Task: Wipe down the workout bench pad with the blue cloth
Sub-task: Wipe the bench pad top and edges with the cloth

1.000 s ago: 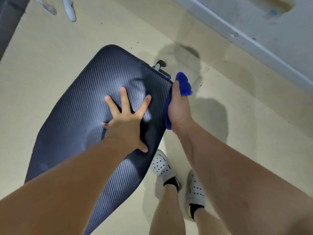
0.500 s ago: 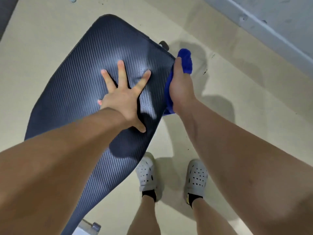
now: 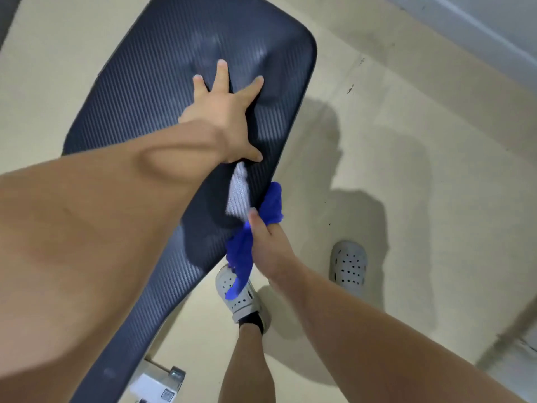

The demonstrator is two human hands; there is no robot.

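Observation:
The dark ribbed bench pad (image 3: 162,71) runs from the top middle down to the lower left. My left hand (image 3: 223,114) lies flat on its top surface with the fingers spread, holding nothing. My right hand (image 3: 270,245) is closed around the blue cloth (image 3: 247,251) and presses it against the pad's right side edge, about halfway down the pad. One end of the cloth bunches above my thumb and another hangs down toward my shoe.
My two feet in grey perforated clogs (image 3: 348,266) stand on the beige floor (image 3: 406,112) to the right of the bench. A metal frame part with a white label (image 3: 162,385) shows under the pad at the bottom. A pale wall base (image 3: 479,27) runs along the top right.
My right hand with the cloth has slid down the pad's right edge toward me. The view has tilted down, so the pad and left hand sit higher in frame.

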